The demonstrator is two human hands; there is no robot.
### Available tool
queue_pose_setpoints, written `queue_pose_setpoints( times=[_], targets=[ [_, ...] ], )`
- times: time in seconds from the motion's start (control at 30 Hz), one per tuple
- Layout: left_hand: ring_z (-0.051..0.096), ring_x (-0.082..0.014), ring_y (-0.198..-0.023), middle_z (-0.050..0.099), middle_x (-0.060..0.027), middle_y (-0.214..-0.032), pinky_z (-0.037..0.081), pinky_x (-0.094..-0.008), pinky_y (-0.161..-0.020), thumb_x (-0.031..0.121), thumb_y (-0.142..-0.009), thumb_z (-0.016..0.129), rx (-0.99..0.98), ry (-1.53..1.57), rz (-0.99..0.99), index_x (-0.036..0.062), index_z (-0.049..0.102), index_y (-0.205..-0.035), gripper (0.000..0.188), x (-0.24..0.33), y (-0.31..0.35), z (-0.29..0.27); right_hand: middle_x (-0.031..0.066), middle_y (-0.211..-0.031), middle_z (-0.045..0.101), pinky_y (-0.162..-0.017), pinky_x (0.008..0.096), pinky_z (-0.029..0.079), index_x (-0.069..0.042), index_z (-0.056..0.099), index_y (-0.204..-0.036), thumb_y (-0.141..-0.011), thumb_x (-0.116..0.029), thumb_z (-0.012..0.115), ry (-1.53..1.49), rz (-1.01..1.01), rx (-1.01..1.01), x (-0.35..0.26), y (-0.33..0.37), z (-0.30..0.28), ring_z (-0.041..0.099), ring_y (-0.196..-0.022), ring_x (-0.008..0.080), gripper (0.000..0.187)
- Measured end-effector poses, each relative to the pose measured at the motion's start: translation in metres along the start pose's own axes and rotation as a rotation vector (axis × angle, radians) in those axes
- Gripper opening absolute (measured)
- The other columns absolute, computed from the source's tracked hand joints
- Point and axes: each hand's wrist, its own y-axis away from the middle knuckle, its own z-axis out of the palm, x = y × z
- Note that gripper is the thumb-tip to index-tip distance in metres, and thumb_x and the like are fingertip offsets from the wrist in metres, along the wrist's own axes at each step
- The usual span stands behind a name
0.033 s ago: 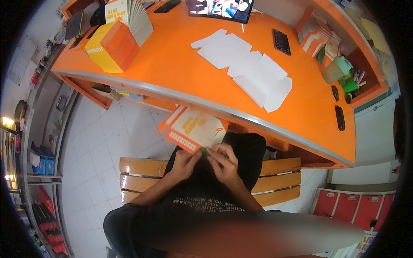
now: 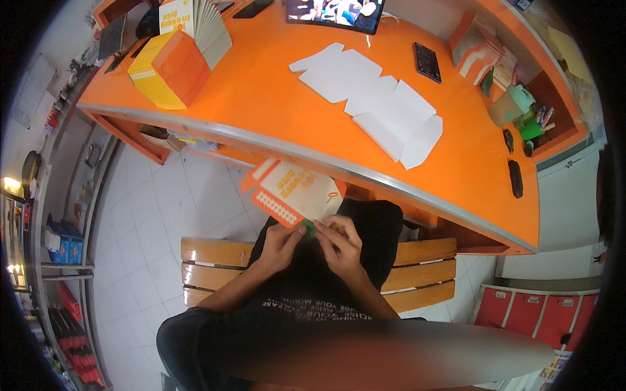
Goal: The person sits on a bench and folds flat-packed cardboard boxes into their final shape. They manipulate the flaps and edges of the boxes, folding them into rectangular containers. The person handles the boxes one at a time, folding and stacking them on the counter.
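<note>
Over my lap, below the desk's front edge, is a cream and orange printed cardboard carton (image 2: 297,192), partly folded, with an orange flap standing out at its far left. My left hand (image 2: 282,246) pinches its near corner, by a small green part (image 2: 308,226). On the right side of that same green part, my right hand (image 2: 340,242) has its fingers closed on the carton's near edge. Both hands sit close together. The carton's underside is hidden.
Flat white unfolded cartons (image 2: 391,107) lie on the orange desk (image 2: 254,85). A stack of folded yellow and orange cartons (image 2: 173,68) stands at left. A phone (image 2: 427,62), a screen (image 2: 336,12) and a green cup (image 2: 512,104) are farther back. I sit on a slatted wooden bench (image 2: 417,267).
The carton has tilted slightly in my hands, and its far left flap now shows more of its printed face. Both hands stay nearly in place.
</note>
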Motion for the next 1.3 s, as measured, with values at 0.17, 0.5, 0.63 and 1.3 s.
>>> queue_pose_setpoints(
  times=[0.17, 0.5, 0.63, 1.3],
  targets=[
    [0.061, -0.0145, -0.098, 0.067, -0.007, -0.1, 0.048, -0.0287, -0.088, 0.009, -0.1, 0.055, 0.058, 0.39, 0.106, -0.0035, 0.064, -0.12, 0.025, 0.001, -0.001, 0.023, 0.01, -0.108, 0.058, -0.072, 0.0299, 0.052, -0.005, 0.073, -0.112, -0.074, 0.0, 0.082, 0.031, 0.001, 0.122, 0.014, -0.002, 0.01, 0.06, -0.086, 0.0179, 0.039],
    [0.058, -0.0102, -0.104, 0.068, -0.0074, -0.111, 0.047, -0.0289, -0.091, 0.009, -0.1, 0.058, -0.036, 0.453, -0.042, -0.0058, 0.064, -0.12, 0.025, -0.012, 0.002, 0.015, 0.0106, -0.111, 0.06, -0.075, 0.0305, 0.053, -0.003, 0.073, -0.109, -0.077, 0.001, 0.078, -0.062, 0.029, 0.014, 0.016, 0.001, 0.007, 0.062, -0.095, 0.02, 0.033],
    [0.061, -0.0103, -0.099, 0.07, -0.0092, -0.107, 0.049, -0.0277, -0.088, 0.008, -0.098, 0.061, 0.22, 0.43, -0.102, -0.0061, 0.067, -0.116, 0.024, -0.007, -0.006, 0.019, 0.011, -0.108, 0.062, -0.081, 0.035, 0.053, -0.003, 0.074, -0.106, -0.079, -0.001, 0.077, -0.057, 0.061, 0.028, 0.015, -0.002, 0.007, 0.062, -0.101, 0.0243, 0.028],
    [0.064, -0.011, -0.092, 0.072, -0.0116, -0.097, 0.051, -0.0262, -0.081, 0.013, -0.1, 0.059, 0.111, 0.373, -0.217, -0.0079, 0.064, -0.114, 0.025, -0.032, -0.007, 0.018, 0.007, -0.101, 0.073, -0.1, 0.044, 0.04, -0.005, 0.072, -0.09, -0.082, -0.005, 0.076, 0.102, -0.053, 0.115, 0.024, -0.01, 0.021, 0.064, -0.113, 0.0243, 0.01]
  ],
)
